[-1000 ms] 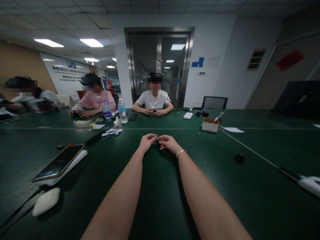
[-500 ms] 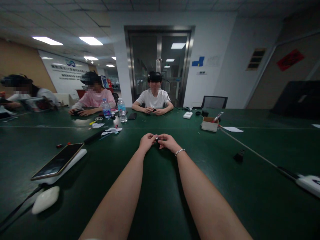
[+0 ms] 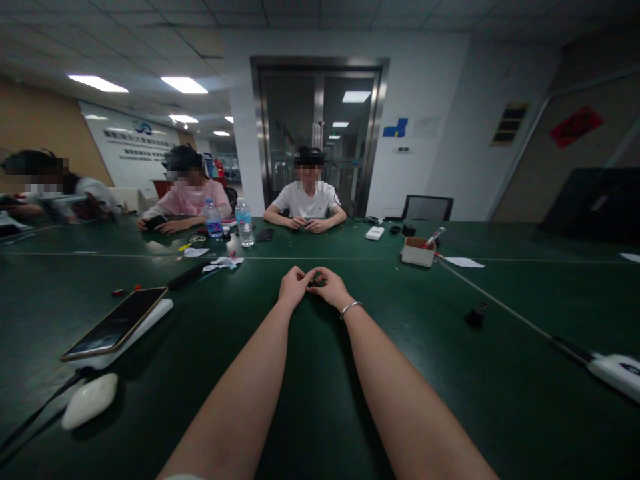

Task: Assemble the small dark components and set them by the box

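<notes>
Ok so from what I can see, the left hand (image 3: 294, 288) and the right hand (image 3: 329, 288) meet fingertip to fingertip just over the dark green, smooth-topped bench (image 3: 320, 407), with a tiny dark piece (image 3: 315, 283) between them. Both look pinched in narrow on it, thumb and finger curled close, though it's too small and blurry to tell which of the 2 has the firmer hold. The right wrist has a shiny silver bangle (image 3: 351, 309) on it, clear of the fingers. For fiddly stuff like this I'd go light on the pinch, let 1 hand be the steady one and make only small moves with the other, and stay low so a slip doesn't send it far. Tipping the fingers back a bit would help too, cos they hide most of it. As for which way it points, honestly can't tell: no clear end shows, and I can't make out a long axis either. It sits roughly midway between the white cardboard-looking open box (image 3: 418, 255) and the gold-edged black phone (image 3: 117, 323), well apart from both, while the small black flared object (image 3: 476, 315) is off to the right.
</notes>
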Tool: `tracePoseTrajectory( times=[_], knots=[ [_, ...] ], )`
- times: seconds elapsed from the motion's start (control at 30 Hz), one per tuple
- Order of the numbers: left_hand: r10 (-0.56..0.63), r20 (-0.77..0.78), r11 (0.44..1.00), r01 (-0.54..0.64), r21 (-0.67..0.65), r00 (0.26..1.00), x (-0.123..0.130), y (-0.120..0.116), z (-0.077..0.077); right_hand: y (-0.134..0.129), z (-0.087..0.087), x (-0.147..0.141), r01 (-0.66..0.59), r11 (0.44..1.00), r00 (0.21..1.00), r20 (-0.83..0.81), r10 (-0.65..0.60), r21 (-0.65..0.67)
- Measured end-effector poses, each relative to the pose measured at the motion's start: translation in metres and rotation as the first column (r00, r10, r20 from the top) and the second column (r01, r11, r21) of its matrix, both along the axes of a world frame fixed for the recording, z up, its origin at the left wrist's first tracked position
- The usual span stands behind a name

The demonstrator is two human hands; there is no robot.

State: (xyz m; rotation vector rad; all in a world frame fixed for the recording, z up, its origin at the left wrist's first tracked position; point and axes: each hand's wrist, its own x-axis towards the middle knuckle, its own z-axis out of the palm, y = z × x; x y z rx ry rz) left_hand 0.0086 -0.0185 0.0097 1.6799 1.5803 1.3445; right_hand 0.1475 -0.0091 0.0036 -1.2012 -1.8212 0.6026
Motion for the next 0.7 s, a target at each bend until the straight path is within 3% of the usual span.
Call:
tracePoseTrajectory(
  times=[0.27, 0.47, 0.7],
  knots=[
    [0.122, -0.120, 0.991, -0.114, 0.069, 0.985, 0.004, -0.007, 0.006, -0.005, 0.002, -0.004, 0.030, 0.999, 0.996, 0.083, -0.032, 0.030],
    [0.144, -0.070, 0.988, -0.140, 0.060, 0.987, 0.008, -0.012, 0.010, -0.015, 0.009, -0.014, 0.042, 0.997, 0.993, 0.112, -0.050, 0.068],
    [0.293, 0.088, 0.950, -0.301, 0.084, 0.952, -0.008, -0.007, 0.012, -0.018, 0.004, -0.021, 0.060, 0.998, 0.997, 0.054, -0.061, 0.025]
  ],
)
